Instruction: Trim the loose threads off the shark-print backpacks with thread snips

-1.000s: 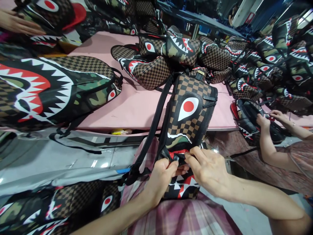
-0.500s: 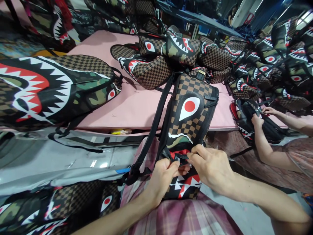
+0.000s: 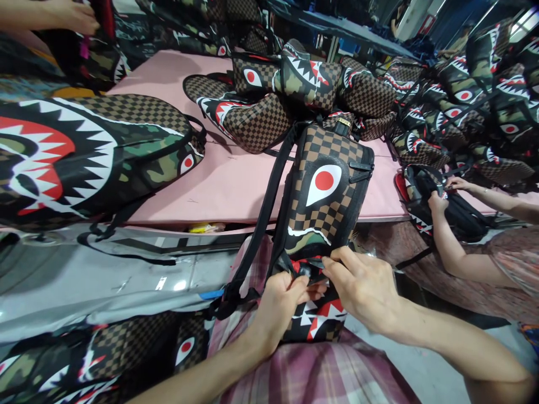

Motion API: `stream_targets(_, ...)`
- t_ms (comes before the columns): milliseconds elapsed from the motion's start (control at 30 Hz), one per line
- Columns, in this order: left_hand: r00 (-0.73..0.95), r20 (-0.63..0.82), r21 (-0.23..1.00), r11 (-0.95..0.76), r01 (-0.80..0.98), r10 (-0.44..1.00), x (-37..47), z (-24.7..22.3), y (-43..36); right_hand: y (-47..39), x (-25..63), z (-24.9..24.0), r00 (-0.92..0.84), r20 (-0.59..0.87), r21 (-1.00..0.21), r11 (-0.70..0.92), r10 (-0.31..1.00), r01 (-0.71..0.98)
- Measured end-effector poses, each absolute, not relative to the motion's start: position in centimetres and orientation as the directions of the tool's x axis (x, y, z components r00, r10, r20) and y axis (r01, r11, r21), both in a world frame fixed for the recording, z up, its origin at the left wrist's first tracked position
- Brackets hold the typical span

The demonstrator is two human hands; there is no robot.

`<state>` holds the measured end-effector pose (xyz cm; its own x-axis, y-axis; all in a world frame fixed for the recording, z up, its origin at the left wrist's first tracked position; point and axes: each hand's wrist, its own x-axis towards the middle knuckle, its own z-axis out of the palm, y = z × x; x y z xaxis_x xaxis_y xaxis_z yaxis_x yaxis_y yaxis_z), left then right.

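A checkered backpack (image 3: 332, 146) with a red-and-white eye and shark teeth lies on its back edge across the pink table's edge and my lap. Both hands are at an opening in its side, where red lining (image 3: 304, 264) and a small dark ribbed piece (image 3: 305, 271) show. My left hand (image 3: 280, 300) pinches the near left edge of that opening, thumb on top. My right hand (image 3: 364, 289) grips the right edge between thumb and fingers. A black shoulder strap (image 3: 263, 219) hangs down the bag's left side.
Another shark backpack (image 3: 138, 151) lies on the pink table (image 3: 202, 191) at left. Several bags (image 3: 261, 120) are heaped behind, more at right. A co-worker's hands (image 3: 440, 199) work on a dark bag (image 3: 463, 216) at right. Another person's hand (image 3: 80, 18) shows top left. More bags (image 3: 126, 348) sit low left.
Another person's hand has come in at top left, and the bag there has shifted. My hands keep their hold at the opening, with slight finger movement. The view has shifted slightly.
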<state>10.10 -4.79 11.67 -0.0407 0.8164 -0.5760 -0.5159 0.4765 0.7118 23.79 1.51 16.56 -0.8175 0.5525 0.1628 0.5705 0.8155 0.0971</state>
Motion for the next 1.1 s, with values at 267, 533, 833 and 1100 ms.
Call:
stream_targets(267, -0.049, -0.580, 0.713, 0.478, -0.513, 0.813, 10.3, 11.7, -4.8, 1.5, 23.7, 16.6, -0.832, 0.105, 0.100, 0.827, 0.545, 0.554)
stream_targets(533, -0.047, -0.574, 0.711, 0.469, -0.524, 0.817, 10.3, 11.6, -4.8, 1.4, 23.6, 16.1, -0.788, 0.177, 0.057, 0.793, 0.589, 0.606)
stream_targets(833, -0.027, -0.566, 0.730, 0.485, -0.483, 0.824, 10.3, 11.4, -5.0, 1.9, 23.8, 17.1, -0.817, 0.041, 0.014, 0.817, 0.575, 0.576)
stream_targets(1100, -0.082, -0.567, 0.754, 0.477, -0.451, 0.820, 10.3, 11.1, -5.0, 1.2, 23.2, 16.2, -0.809, 0.114, 0.106, 0.803, 0.576, 0.587)
